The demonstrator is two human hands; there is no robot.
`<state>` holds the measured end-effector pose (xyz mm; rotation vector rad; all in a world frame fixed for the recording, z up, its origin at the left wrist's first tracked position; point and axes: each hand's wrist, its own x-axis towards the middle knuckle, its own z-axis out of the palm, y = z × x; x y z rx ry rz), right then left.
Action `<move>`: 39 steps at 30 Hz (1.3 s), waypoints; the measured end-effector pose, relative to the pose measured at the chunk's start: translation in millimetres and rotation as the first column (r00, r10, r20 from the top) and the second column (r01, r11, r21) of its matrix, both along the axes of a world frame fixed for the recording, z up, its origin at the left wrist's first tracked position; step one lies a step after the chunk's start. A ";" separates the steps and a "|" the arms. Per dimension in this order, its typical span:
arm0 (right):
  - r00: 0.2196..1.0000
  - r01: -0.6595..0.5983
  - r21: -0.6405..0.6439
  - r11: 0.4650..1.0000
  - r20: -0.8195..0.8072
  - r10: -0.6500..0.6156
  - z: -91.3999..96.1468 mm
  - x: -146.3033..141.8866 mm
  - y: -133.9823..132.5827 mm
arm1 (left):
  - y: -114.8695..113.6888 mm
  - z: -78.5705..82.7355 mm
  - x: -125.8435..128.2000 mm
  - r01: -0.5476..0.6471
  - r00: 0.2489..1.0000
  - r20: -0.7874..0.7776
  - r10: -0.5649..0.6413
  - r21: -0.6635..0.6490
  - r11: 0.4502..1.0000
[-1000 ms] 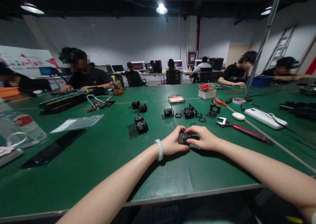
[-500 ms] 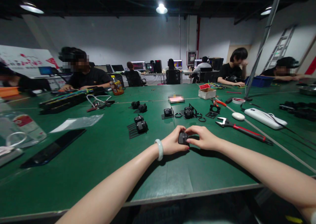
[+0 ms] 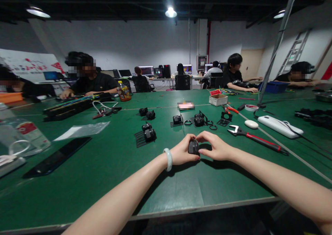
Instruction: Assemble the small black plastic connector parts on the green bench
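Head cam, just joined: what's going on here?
A person sits at a green table, holding a small black part between the left hand and the right hand. The fingers hide much of it, so whether it touches the tabletop is unclear. Similar black parts lie in loose groups beyond the hands, and an adjustable wrench lies off to the right, not in use. Co-workers sit around the far side.

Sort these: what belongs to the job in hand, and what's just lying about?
Likely in the job:
black part between left hand and right hand
black assemblies
black rings

Likely just lying about:
drink bottle
plastic bag
tape roll
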<state>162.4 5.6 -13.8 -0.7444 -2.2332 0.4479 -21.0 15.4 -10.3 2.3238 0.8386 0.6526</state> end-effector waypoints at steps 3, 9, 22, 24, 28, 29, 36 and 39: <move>1.000 -0.012 0.033 0.999 -0.004 0.012 1.1 -1.4 -2.0 | -0.3 0.3 0.0 0.003 1.000 0.004 -0.003 -0.005 1.000; 0.999 0.003 0.045 0.999 -0.036 -0.001 -3.2 -5.5 -2.1 | -0.6 0.4 1.0 0.008 1.000 0.021 -0.008 -0.012 1.000; 0.999 0.007 0.018 1.000 -0.039 -0.006 -2.1 -7.6 -2.4 | -0.2 0.6 0.0 0.004 1.000 0.010 -0.005 0.020 1.000; 0.999 0.015 0.016 1.000 -0.035 -0.014 -2.0 -7.2 -2.5 | -0.9 1.1 0.1 0.000 1.000 0.009 0.000 0.016 1.000; 0.999 0.025 -0.001 1.000 -0.030 -0.025 -2.2 -6.1 -2.1 | -1.5 1.4 0.2 -0.005 1.000 -0.003 0.005 0.001 1.000; 0.999 0.024 -0.007 1.000 -0.032 -0.024 -2.3 -5.9 -1.8 | -1.4 1.1 0.1 -0.008 1.000 -0.004 0.008 -0.002 1.000; 0.999 0.025 -0.039 0.999 -0.026 -0.026 -3.5 -5.1 -0.9 | -0.9 -1.0 0.1 -0.008 1.000 -0.002 0.008 -0.006 1.000; 0.999 0.025 -0.046 0.999 -0.020 -0.026 -3.9 -5.0 -0.8 | -1.0 -1.2 0.1 -0.011 1.000 -0.005 0.011 -0.015 1.000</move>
